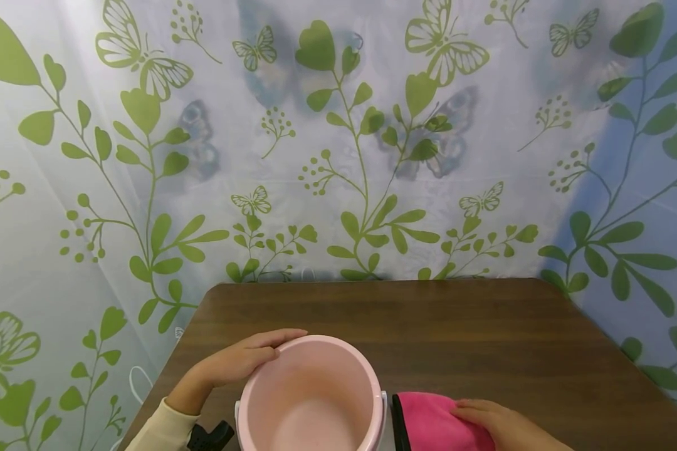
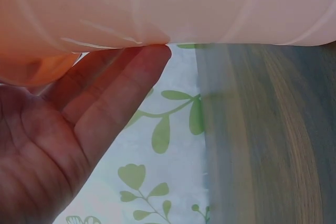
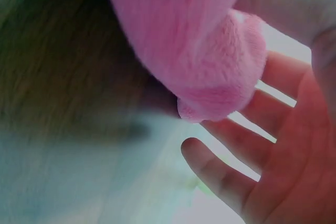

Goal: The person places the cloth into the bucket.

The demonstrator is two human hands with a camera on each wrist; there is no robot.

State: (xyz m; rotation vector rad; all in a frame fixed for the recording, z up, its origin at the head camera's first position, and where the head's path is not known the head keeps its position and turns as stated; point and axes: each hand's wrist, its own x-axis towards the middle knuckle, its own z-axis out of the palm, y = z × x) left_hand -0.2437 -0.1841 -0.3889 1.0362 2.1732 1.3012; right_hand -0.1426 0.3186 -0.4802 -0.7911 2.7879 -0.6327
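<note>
A pale pink bucket stands mouth up at the table's near side in the head view, its inside bare. My left hand holds it at the far left of the rim, thumb at the lip and fingers along the outside. In the left wrist view those fingers lie against the bucket's outer wall. To the right of the bucket, my right hand grips a bright pink fleece cloth with black edging. The right wrist view shows the cloth between thumb and spread fingers.
A brown wooden table spreads behind and to the right of the bucket. Around it hangs a white curtain with green leaves and butterflies. A white strip shows between bucket and cloth. A black device sits at the left wrist.
</note>
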